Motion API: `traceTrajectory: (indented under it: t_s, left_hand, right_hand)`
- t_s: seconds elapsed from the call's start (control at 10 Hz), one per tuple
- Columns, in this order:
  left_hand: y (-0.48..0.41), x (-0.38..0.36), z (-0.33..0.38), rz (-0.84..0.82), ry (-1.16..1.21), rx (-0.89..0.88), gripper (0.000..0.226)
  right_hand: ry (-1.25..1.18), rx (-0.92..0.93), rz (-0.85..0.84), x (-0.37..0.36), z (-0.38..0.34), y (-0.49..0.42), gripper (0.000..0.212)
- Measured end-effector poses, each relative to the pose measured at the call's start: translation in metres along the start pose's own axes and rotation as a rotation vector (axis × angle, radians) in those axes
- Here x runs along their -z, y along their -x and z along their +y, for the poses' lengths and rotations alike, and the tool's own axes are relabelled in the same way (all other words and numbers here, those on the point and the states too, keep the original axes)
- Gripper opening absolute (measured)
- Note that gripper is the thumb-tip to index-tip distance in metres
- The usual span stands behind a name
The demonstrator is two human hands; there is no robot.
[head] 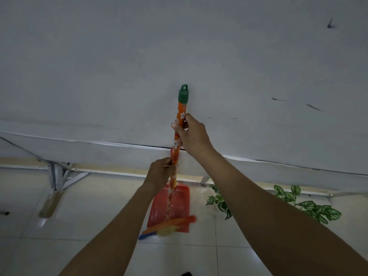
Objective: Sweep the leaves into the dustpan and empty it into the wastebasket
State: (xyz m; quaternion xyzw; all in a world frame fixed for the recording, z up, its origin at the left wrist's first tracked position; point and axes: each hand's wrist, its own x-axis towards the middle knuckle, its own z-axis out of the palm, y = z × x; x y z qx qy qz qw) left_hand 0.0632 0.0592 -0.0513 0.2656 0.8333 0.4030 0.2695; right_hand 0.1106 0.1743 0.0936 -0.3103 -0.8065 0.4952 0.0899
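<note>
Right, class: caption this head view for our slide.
Right hand grips the broom, left hand holds the red dustpan, green leaves nearby.

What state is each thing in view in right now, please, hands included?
Broom: upright, head blurred over the dustpan's front lip.
Dustpan: down at the floor, no leaves visible in it.
Leaves: lying on the floor right of the dustpan, unswept.
Right hand: grips the broom handle near its top.
Left hand: grips the dustpan's handle lower down.
</note>
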Motion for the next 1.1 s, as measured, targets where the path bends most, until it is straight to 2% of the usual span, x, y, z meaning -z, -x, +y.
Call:
traceTrajectory:
  t_s: [0.2,0.5,0.7,0.8,0.9,1.0,1.1]
  left_hand:
    - [-0.011,0.003,0.007,0.090,-0.111,-0.015,0.020]
    - [-0.002,0.005,0.016,0.118,-0.043,0.022,0.028]
    - [0.002,0.011,0.025,0.149,-0.056,-0.002,0.026]
    - [0.007,0.015,0.029,0.135,-0.090,-0.014,0.028]
    - [0.011,0.018,0.032,0.025,-0.202,0.000,0.043]
    - [0.025,0.025,0.039,-0.018,-0.277,-0.010,0.052]
    - [0.037,0.033,0.058,0.037,-0.347,-0.074,0.054]
  right_hand:
    - [0.072,-0.001,-0.021,-0.005,-0.005,-0.011,0.027]
    - [0.041,-0.047,-0.022,-0.006,0.014,-0.001,0.036]
    - [0.117,-0.022,-0.050,-0.002,0.011,0.009,0.038]
    - [0.153,-0.002,-0.084,0.004,0.008,0.019,0.042]
    - [0.204,0.024,-0.116,0.012,0.006,0.030,0.044]
    - [0.267,0.054,-0.121,0.022,0.004,0.046,0.049]
    - [0.360,0.091,-0.079,0.036,0.003,0.062,0.052]
